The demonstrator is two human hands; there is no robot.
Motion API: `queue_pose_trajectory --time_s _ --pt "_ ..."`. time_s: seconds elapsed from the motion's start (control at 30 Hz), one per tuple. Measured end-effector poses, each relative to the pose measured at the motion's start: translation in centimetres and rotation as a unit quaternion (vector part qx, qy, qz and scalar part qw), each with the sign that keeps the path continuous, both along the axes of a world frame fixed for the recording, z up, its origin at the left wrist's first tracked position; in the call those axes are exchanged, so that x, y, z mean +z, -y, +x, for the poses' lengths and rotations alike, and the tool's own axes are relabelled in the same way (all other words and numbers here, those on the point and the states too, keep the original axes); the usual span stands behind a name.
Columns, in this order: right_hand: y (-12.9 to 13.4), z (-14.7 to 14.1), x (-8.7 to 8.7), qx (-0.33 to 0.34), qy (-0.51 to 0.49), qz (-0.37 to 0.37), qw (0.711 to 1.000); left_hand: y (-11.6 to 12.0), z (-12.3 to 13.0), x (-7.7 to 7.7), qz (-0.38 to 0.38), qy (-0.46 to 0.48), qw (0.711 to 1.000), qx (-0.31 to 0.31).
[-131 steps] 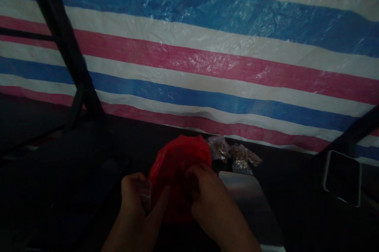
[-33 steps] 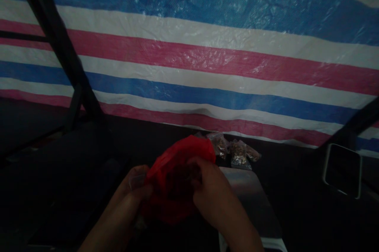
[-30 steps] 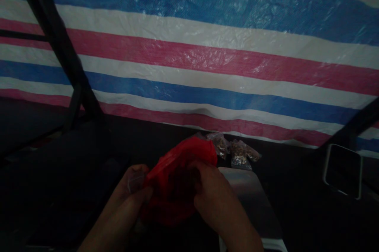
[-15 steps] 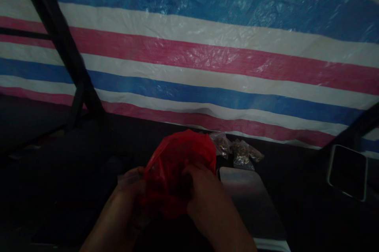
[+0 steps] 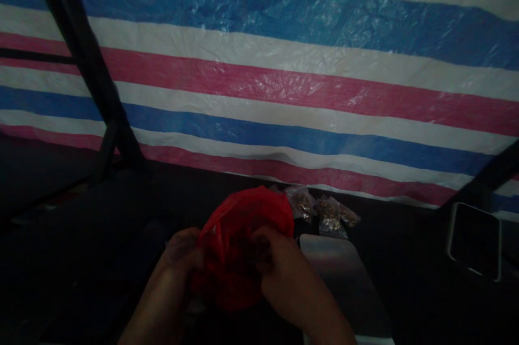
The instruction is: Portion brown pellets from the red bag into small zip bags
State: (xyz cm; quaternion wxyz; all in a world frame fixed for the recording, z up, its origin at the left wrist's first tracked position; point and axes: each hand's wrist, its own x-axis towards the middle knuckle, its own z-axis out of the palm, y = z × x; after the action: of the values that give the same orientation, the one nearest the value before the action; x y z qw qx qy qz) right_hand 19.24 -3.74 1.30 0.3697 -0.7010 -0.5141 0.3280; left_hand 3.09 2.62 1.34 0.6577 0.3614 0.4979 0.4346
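Observation:
A red plastic bag (image 5: pixel 227 215) stands with its mouth open in front of me. My left hand (image 5: pixel 172 266) is closed on its left rim, and a small clear plastic bag (image 5: pixel 178 249) lies against the fingers of that hand. Inside the mouth, my right hand (image 5: pixel 286 266) has its fingers curled together. Whatever they may hold is too dark to make out, as are the bag's contents.
Beside my right forearm lies a flat metal-topped plate, like a scale (image 5: pixel 344 274). Small clear zip bags (image 5: pixel 330 215) with brownish pieces sit behind it. A phone (image 5: pixel 474 242) lies far right. A striped tarp (image 5: pixel 284 85) hangs behind, with a dark metal post (image 5: pixel 87 58) at left.
My right hand has shifted slightly and its fingers curl more inside the red bag. The small clear bag at my left hand has turned and lies closer to the wrist. The view has tilted slightly upward.

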Motion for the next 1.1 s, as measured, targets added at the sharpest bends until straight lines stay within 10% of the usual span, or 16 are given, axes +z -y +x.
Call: queue_pose_trajectory --time_s 0.2,0.53,0.83,1.1 --pt "0.3 1.4 -0.1 -0.018 -0.028 0.023 0.999 -1.0 -0.1 -2.7 0.204 -0.079 0.975 0.027" --pt "0.0 1.5 0.6 -0.037 -0.047 0.093 0.994 0.2 -1.3 -2.3 0.414 -0.127 0.885 0.170" --pt "0.2 0.2 3.0 0.022 -0.126 0.168 0.977 -0.1 -0.3 -2.9 0.277 -0.173 0.945 -0.025" --pt "0.0 -2.5 4.3 0.104 0.066 0.158 0.980 -0.4 0.2 -3.5 0.268 -0.206 0.937 -0.089"
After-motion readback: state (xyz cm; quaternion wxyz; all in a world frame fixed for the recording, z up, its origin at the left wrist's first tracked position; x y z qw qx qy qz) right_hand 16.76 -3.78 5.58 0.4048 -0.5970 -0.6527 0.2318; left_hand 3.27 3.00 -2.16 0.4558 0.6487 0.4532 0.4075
